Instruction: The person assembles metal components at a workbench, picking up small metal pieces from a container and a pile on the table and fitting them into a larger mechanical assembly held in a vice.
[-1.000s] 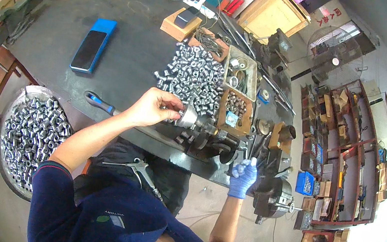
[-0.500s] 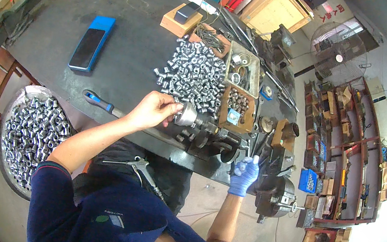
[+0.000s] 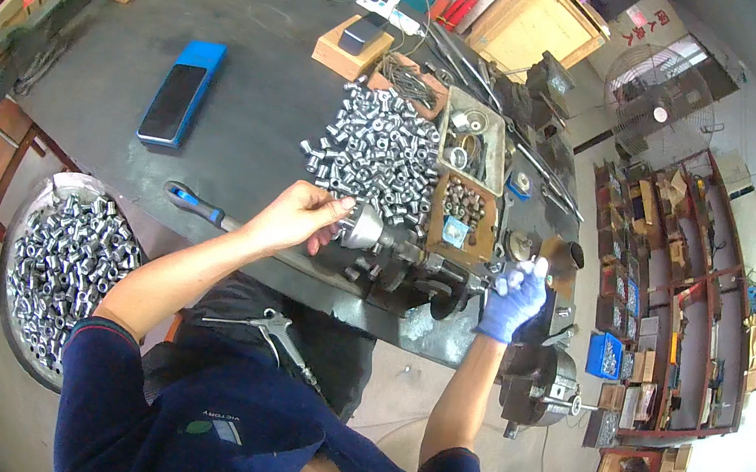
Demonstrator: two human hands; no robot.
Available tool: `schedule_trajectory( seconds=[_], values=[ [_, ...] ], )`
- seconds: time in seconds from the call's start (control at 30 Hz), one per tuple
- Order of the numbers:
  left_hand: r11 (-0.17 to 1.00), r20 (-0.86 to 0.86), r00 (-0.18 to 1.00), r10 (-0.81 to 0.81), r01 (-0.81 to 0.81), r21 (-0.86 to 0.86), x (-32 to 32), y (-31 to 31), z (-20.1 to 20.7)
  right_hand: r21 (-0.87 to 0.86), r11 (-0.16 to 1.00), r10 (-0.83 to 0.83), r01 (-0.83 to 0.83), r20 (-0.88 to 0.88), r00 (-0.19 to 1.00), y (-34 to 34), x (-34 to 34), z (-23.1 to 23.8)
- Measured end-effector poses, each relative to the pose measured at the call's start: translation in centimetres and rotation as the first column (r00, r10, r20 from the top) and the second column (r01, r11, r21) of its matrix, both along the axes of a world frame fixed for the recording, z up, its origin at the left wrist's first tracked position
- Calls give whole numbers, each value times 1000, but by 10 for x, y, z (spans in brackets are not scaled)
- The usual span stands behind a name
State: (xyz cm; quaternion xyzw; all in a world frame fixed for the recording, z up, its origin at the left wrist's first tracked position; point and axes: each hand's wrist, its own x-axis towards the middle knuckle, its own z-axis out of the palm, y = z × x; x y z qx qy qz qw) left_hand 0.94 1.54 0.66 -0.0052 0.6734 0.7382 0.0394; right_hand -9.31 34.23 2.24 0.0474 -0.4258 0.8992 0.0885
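Observation:
My bare left hand [image 3: 305, 217] is closed at the round metal chuck [image 3: 362, 228] of a small bench-mounted device. Its thumb and fingers pinch at the chuck's left face; whatever they hold is hidden. At the device's right end, beside a dark handwheel [image 3: 444, 296], my blue-gloved right hand [image 3: 516, 302] is curled closed with the thumb up. What lies inside that fist does not show. Just behind the chuck spreads a heap of short shiny metal fittings [image 3: 382, 148]. A blue-and-black handled tool [image 3: 195, 204] lies left of my left forearm.
A perforated round tray [image 3: 10, 296] of similar fittings stands lower left. An air blow gun [image 3: 270, 326] lies across my lap. A blue device [image 3: 178, 96], a parts box [image 3: 447, 237] and a grey tray [image 3: 497, 171] rest on the bench. A vise [image 3: 543, 381] juts out at right.
My right hand has moved up and to the right, away from me, still curled. My left hand stays at the chuck, its lower fingers slightly shifted.

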Motion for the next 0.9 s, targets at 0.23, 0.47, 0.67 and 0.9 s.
schedule_trajectory(
  seconds=[0.23, 0.47, 0.67, 0.9],
  values=[
    [1000, 6, 1000, -5, 5, 26, 0, -5, 0, 97, 992, 77, -79, 31, 997, 31, 73, -41],
    [999, -16, 1000, -19, 20, 39, 1, -10, 2, 246, 965, -179, 93, 354, 918, 5, 7, -93],
    [974, -32, 983, 182, -185, -135, 59, -76, 6, 12, 988, 149, -152, 143, 979, 15, -45, -53],
    [164, -150, 882, 448, -246, -955, 206, -187, -34, -26, 1000, -5, 0, -161, 987, 12, 49, -5]
  ],
)
